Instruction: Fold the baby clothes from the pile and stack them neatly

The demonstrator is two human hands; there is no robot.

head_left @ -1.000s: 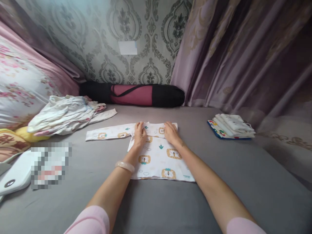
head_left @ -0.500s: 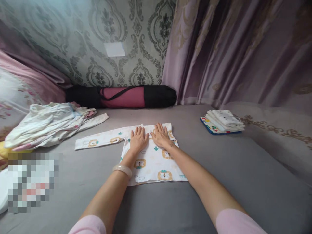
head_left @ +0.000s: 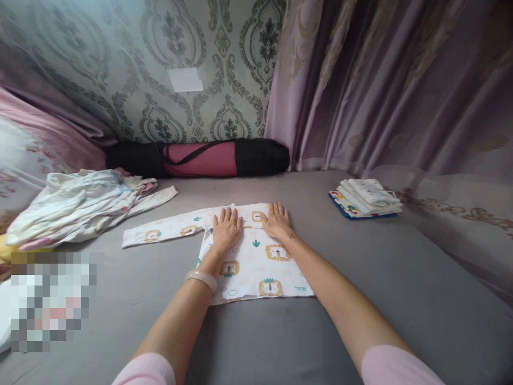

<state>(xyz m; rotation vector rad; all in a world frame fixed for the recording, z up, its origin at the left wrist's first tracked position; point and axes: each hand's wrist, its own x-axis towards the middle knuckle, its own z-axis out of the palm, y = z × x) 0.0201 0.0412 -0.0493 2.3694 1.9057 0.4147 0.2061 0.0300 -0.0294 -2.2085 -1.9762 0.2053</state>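
A small white long-sleeved shirt (head_left: 248, 267) with orange lion faces and green leaves lies flat in front of me. One sleeve (head_left: 160, 229) stretches out to the left; the other is folded across the upper part of the shirt. My left hand (head_left: 227, 229) rests flat on the shirt near the left shoulder, fingers spread, with a pale bangle on the wrist. My right hand (head_left: 277, 220) lies flat on the folded sleeve at the shirt's upper right edge, its fingers stretched out. Neither hand grips anything.
A heap of crumpled clothes (head_left: 88, 200) lies at the left on the grey sheet (head_left: 360, 278). On the right sits a stack of folded clothes (head_left: 366, 199). A long black and maroon bag (head_left: 200, 159) runs along the wall. A blurred patch (head_left: 56, 305) covers something at lower left.
My right hand has slid to the right along the folded sleeve, uncovering a lion print between the hands. The left hand stays almost in place.
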